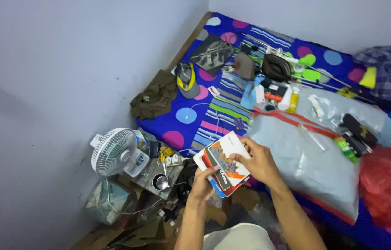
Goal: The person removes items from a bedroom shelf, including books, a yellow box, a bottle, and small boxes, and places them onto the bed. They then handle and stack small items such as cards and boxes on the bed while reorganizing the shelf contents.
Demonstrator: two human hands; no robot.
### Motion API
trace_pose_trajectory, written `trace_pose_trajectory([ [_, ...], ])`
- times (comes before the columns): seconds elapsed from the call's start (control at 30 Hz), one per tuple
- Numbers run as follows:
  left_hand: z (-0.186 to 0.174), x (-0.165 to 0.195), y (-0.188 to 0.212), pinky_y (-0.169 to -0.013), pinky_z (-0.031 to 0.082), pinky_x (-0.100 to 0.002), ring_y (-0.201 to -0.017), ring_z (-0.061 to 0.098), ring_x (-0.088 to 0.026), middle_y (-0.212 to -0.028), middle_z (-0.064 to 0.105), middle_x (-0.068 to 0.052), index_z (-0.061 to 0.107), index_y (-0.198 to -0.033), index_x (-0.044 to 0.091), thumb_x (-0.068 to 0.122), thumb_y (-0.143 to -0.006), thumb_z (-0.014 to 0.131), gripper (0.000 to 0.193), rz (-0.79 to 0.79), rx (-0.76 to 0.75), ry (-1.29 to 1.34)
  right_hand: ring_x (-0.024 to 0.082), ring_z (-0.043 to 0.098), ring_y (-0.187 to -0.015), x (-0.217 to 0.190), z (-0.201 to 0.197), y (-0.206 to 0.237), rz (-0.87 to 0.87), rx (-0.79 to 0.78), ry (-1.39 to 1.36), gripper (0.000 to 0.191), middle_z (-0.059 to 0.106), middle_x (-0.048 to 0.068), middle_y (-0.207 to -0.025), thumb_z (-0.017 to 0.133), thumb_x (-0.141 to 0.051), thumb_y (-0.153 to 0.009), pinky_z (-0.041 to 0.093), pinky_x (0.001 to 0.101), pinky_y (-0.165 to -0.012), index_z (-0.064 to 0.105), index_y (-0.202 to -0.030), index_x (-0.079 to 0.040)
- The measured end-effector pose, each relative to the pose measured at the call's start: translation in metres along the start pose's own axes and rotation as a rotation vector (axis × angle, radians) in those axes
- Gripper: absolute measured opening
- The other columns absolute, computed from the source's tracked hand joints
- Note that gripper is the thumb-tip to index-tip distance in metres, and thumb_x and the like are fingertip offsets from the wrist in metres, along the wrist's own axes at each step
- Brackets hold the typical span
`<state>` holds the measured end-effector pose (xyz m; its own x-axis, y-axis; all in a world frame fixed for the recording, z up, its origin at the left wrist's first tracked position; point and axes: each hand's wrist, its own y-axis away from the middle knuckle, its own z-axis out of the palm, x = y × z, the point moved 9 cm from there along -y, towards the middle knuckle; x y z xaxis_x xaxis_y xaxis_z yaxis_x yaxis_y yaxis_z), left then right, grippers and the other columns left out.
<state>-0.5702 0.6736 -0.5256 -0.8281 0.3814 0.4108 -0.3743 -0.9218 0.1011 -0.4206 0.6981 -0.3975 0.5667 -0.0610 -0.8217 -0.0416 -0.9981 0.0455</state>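
Observation:
Both my hands hold a fanned stack of cards and small packets (223, 162) over the edge of a bed. My left hand (203, 182) grips the stack from below at its lower left. My right hand (260, 161) pinches the upper right side, fingers on the top white and orange card. Just right of my hands lies a large clear plastic bag with a red zip edge (304, 159), filled with pale blue cloth.
The bed's blue sheet with coloured dots and stripes (191, 115) carries a cap (187, 79), a dark pouch (276, 67), bottles, pens, a black phone-like item (357, 129) and a red bag (390, 185). A white fan (112, 152), a small metal cup (161, 181) and clutter sit on the floor by the wall.

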Motion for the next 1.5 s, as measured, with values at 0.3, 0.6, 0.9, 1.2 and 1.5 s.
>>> trace_pose_trajectory([
  [0.3, 0.013, -0.029, 0.023, -0.092, 0.059, -0.038, -0.108, 0.069, -0.022, -0.123, 0.067, -0.012, 0.051, -0.139, -0.001, -0.002, -0.087, 0.071, 0.056, -0.037, 0.056, -0.151, 0.011, 0.068, -0.081, 0.052, -0.05, 0.039, -0.007, 0.132, -0.35, 0.018, 0.074, 0.009, -0.096, 0.066, -0.014, -0.101, 0.056, 0.0289, -0.069, 0.065, -0.114, -0.002],
  [0.6, 0.055, -0.075, 0.03, -0.093, 0.059, -0.043, -0.11, 0.069, -0.024, -0.122, 0.068, -0.012, 0.055, -0.135, -0.001, -0.002, -0.086, 0.074, 0.052, -0.27, 0.002, -0.336, 0.012, 0.066, -0.093, 0.081, -0.126, 0.119, -0.127, 0.296, 0.087, 0.025, 0.076, 0.014, -0.108, 0.07, -0.016, -0.093, 0.053, 0.03, -0.079, 0.073, -0.116, -0.007],
  [0.9, 0.092, -0.174, 0.038, -0.097, 0.057, -0.037, -0.111, 0.068, -0.02, -0.125, 0.07, -0.011, 0.057, -0.136, -0.001, -0.007, -0.083, 0.073, 0.056, -0.377, -0.325, -0.523, 0.009, 0.068, -0.079, 0.187, -0.108, 0.187, 0.216, 0.09, -0.596, 0.028, 0.077, 0.003, -0.092, 0.079, -0.02, -0.088, 0.058, 0.0296, -0.071, 0.076, -0.106, 0.002],
  [1.2, 0.128, -0.236, 0.037, -0.09, 0.058, -0.037, -0.105, 0.071, -0.021, -0.121, 0.072, -0.015, 0.062, -0.131, -0.007, 0.008, -0.097, 0.068, 0.037, -0.332, -0.223, -0.713, 0.012, 0.068, -0.081, 0.269, -0.174, 0.265, 0.274, 0.406, -0.738, 0.027, 0.076, 0.005, -0.095, 0.077, -0.014, -0.089, 0.058, 0.0324, -0.074, 0.074, -0.11, 0.002],
  [1.5, 0.146, -0.31, 0.065, -0.093, 0.06, -0.045, -0.108, 0.073, -0.028, -0.125, 0.071, -0.017, 0.053, -0.14, 0.001, 0.049, -0.096, 0.054, 0.065, -0.678, -0.13, -0.424, 0.015, 0.05, -0.124, 0.224, -0.264, 0.332, -0.07, 0.495, -0.361, 0.073, 0.056, 0.008, -0.134, 0.079, -0.015, -0.085, 0.042, 0.0334, -0.105, 0.041, -0.147, -0.007],
])
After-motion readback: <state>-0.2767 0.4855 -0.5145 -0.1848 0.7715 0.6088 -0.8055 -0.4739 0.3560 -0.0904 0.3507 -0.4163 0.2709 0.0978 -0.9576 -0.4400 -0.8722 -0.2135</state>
